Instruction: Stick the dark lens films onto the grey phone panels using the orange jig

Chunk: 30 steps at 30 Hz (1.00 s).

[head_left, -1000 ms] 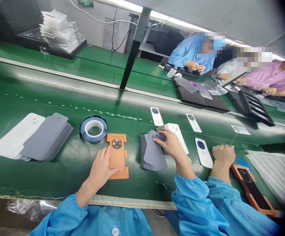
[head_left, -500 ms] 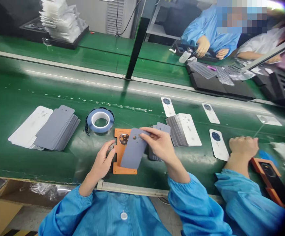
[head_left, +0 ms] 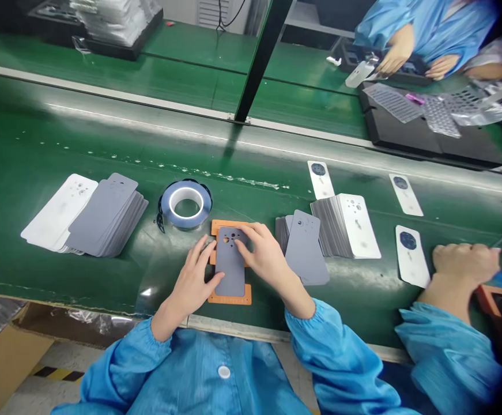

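Note:
A grey phone-shaped sheet (head_left: pixel 230 268) with small holes near its top lies over an orange fixture (head_left: pixel 229 300). At its left edge is my left hand (head_left: pixel 190 282), fingers apart, thumb near the sheet's side. My right hand (head_left: pixel 263 253) has its thumb and fingers at the sheet's top right corner, gripping it. Grey sheets (head_left: pixel 305 248) lie fanned just right of the fixture. Beside them stands a stack of white-faced sheets (head_left: pixel 360 225). A roll of blue tape (head_left: pixel 201 207) rests behind the fixture's left side.
Grey sheets (head_left: pixel 104 213) and white sheets (head_left: pixel 60 213) are piled at left. Single white sheets with dark discs (head_left: pixel 414 256) lie at right, near another person's hand (head_left: pixel 462 265). A black post (head_left: pixel 261 63) stands behind. Across the partition, a person in blue works.
The grey sheet has moved left and straightened over the orange fixture, with my right hand on it. My left hand has come to its edge. The view has shifted.

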Available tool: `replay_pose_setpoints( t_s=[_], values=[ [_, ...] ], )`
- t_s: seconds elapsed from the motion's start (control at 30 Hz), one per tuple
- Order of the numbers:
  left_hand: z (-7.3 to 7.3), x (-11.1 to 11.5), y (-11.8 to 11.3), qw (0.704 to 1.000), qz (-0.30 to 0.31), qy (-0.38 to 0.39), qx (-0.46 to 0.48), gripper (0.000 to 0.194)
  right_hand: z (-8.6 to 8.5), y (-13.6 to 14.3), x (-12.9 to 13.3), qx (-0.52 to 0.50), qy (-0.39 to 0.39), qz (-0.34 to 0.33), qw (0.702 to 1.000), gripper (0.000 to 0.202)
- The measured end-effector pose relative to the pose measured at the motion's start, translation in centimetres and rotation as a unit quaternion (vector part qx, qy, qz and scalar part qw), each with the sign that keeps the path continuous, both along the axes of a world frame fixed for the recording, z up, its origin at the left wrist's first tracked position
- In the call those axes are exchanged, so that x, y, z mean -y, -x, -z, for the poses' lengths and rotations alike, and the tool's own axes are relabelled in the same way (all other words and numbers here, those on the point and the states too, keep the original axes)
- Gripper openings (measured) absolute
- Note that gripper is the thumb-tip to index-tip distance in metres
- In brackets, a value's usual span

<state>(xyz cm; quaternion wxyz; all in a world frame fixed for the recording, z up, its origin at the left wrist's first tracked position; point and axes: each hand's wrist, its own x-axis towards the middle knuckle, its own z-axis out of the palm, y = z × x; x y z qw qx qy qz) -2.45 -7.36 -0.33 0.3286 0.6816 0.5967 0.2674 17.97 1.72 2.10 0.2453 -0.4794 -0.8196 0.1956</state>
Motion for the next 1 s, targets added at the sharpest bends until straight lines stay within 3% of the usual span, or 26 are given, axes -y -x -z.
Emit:
replay_pose_setpoints(
  t_s=[0.23, 0.4, 0.6, 0.73, 0.83, 1.0],
  values=[
    [-1.2, -0.9, -0.4, 0.983, 0.112, -0.067, -0.13, 0.051, 2.0, 0.5, 1.8, 0.115, -0.106, -0.011, 0.988, 0.034],
    [-1.9, -1.8, -1.7, 0.979, 0.11, -0.052, -0.163, 0.042, 1.9, 0.8, 2.6, 0.177, -0.106, -0.003, 0.979, 0.038],
    [-2.1, -2.4, -2.0, 0.984, 0.095, -0.05, -0.142, 0.034, 0.6, 0.0, 2.8, 0.164, -0.041, -0.017, 0.985, 0.04],
    [-1.9, -1.8, -1.5, 0.993, 0.063, -0.071, -0.074, 0.035, 0.7, 0.1, 4.3, 0.121, -0.022, 0.055, 0.991, 0.039],
    [-1.9, -0.9, -1.3, 0.996, 0.001, -0.083, -0.013, 0.035, 0.2, 0.6, 5.6, 0.074, 0.013, 0.067, 0.995, 0.04],
    [-2.4, -0.2, -0.7, 0.99, -0.102, -0.048, 0.085, 0.032, -3.5, 0.9, 7.2, -0.086, 0.101, 0.05, 0.99, 0.04]
  ],
)
